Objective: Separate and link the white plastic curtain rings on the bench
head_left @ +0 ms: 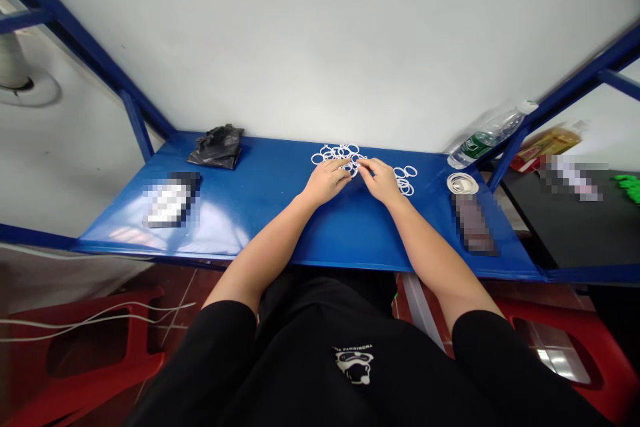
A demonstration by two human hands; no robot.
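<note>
Both my hands rest on the blue table [260, 213], close together near its far edge. My left hand [327, 180] has its fingers curled, fingertips pinching at a white ring in the loose pile of several white rings [340, 152]. My right hand [381, 180] also pinches with curled fingers at the same spot; what it grips is too small to make out. A second small cluster of white rings [406, 180] lies just right of my right hand.
A crumpled black bag [217, 145] sits at the back left. A blurred dark object [171, 199] lies left, another [474, 221] right. A white roll [462, 183] and a lying plastic bottle [493, 132] are at right. Red stools [85, 353] stand below.
</note>
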